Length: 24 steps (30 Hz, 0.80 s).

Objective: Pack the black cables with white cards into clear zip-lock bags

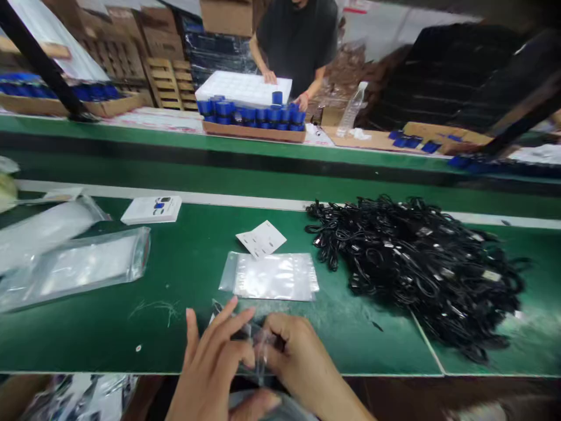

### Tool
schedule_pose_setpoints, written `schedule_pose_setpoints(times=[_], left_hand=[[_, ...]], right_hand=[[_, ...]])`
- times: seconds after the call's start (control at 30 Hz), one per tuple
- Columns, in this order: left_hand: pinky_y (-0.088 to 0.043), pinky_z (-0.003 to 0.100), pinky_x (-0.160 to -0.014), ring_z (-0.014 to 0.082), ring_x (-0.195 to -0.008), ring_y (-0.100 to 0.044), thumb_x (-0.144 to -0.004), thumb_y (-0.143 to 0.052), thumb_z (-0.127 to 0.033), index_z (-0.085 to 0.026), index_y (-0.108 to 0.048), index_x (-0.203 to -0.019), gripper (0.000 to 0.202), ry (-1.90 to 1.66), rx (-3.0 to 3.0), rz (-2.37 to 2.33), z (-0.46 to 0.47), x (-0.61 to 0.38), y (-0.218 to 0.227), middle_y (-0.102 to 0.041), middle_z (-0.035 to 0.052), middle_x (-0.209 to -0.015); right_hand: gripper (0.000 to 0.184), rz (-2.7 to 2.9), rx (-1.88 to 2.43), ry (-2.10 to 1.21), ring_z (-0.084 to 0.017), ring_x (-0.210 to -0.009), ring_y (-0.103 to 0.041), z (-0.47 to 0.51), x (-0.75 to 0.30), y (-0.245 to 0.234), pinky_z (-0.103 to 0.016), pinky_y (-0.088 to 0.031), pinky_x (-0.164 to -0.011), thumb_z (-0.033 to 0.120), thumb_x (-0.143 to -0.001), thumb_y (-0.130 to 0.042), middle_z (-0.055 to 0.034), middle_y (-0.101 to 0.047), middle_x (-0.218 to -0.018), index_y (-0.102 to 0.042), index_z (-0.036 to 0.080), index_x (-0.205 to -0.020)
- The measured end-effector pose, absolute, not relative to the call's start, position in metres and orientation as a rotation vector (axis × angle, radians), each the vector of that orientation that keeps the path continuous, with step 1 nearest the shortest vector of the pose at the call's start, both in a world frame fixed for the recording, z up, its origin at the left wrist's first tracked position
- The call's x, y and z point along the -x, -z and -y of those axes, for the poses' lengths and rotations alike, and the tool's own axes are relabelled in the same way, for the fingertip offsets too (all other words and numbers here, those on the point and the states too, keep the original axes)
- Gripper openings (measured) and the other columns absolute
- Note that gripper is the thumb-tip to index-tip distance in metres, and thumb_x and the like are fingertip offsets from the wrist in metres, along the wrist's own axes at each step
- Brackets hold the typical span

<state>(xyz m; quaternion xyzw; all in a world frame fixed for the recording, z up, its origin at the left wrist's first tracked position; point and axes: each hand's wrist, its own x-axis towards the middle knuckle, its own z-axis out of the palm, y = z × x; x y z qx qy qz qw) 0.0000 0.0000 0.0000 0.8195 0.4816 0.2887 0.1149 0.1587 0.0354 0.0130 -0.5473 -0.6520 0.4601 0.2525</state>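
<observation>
A small clear plastic bag [262, 358] is between my hands at the table's front edge, blurred by motion. My right hand [298, 356] is closed on it, fingers curled; a dark thing shows by the fingers, too hidden to name. My left hand [219, 362] has its index finger bent and thumb against the bag, while the other fingers stretch outward. Just beyond lies a stack of flat clear bags [274, 280], with a folded printed leaflet [263, 238] overlapping its far edge. To the right spreads a big heap of coiled black cables [407, 263].
Packs of plastic bags [87, 263] and a stack of printed leaflets [149, 210] lie at left. Across the green table [197, 345], a person [298, 41] handles a white tray [236, 88] behind a carton of blue items [258, 120]. A clear bottle [352, 111] stands nearby.
</observation>
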Motion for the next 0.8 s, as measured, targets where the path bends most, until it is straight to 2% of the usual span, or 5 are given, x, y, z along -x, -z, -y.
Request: schedule_pose_setpoints(times=[0.17,0.3,0.47,0.57,0.8], left_hand=[[-0.053,0.035,-0.075,0.0232,-0.079,-0.069,-0.065,-0.077,-0.044,-0.026,-0.052,-0.115,0.060,-0.463,-2.141,-1.443,-0.022,0.022,-0.020,-0.072,-0.0004,-0.089],[-0.046,0.022,-0.061,0.0153,-0.066,-0.063,-0.073,-0.066,-0.028,-0.024,-0.066,-0.077,0.005,-0.248,-1.841,-1.432,-0.030,0.016,-0.035,-0.063,-0.0056,-0.070],[-0.039,0.020,-0.054,0.0119,-0.058,-0.054,-0.080,-0.055,-0.032,-0.021,-0.062,-0.065,0.020,-0.570,-1.637,-1.477,-0.028,0.005,-0.029,-0.052,-0.0050,-0.062],[-0.036,0.019,-0.051,0.0106,-0.055,-0.051,-0.083,-0.054,-0.035,-0.019,-0.058,-0.058,0.030,-0.697,-1.605,-1.424,-0.025,0.004,-0.022,-0.049,-0.0047,-0.059],[-0.050,0.016,-0.059,0.0121,-0.064,-0.063,-0.088,-0.053,-0.041,-0.021,-0.065,-0.087,0.024,-0.747,-1.477,-1.408,-0.025,0.016,-0.012,-0.067,-0.0010,-0.073]], right_hand=[[0.022,1.961,1.161,-1.310,-0.010,-0.065,-0.058,-0.039,-0.172,-0.026,-0.018,-0.037,-0.060,-0.003,-0.075,-0.059,0.0025,-0.061,-0.070,-0.067,0.017,-0.069],[0.018,1.811,1.153,-1.390,-0.012,-0.070,-0.058,-0.039,-0.173,-0.027,-0.020,-0.041,-0.064,0.005,-0.081,-0.057,0.0016,-0.061,-0.074,-0.068,0.019,-0.079],[0.028,1.465,1.188,-1.606,-0.017,-0.077,-0.057,-0.035,-0.174,-0.018,-0.027,-0.045,-0.069,0.028,-0.075,-0.072,-0.0019,-0.062,-0.086,-0.062,0.019,-0.100],[0.016,1.460,1.248,-1.620,-0.014,-0.065,-0.050,-0.034,-0.174,-0.014,-0.026,-0.040,-0.061,0.031,-0.078,-0.067,0.0007,-0.057,-0.069,-0.063,0.016,-0.080],[0.023,1.394,1.363,-1.556,-0.013,-0.057,-0.043,-0.039,-0.176,-0.011,-0.026,-0.033,-0.055,0.036,-0.080,-0.060,0.0024,-0.049,-0.059,-0.058,0.016,-0.070]])
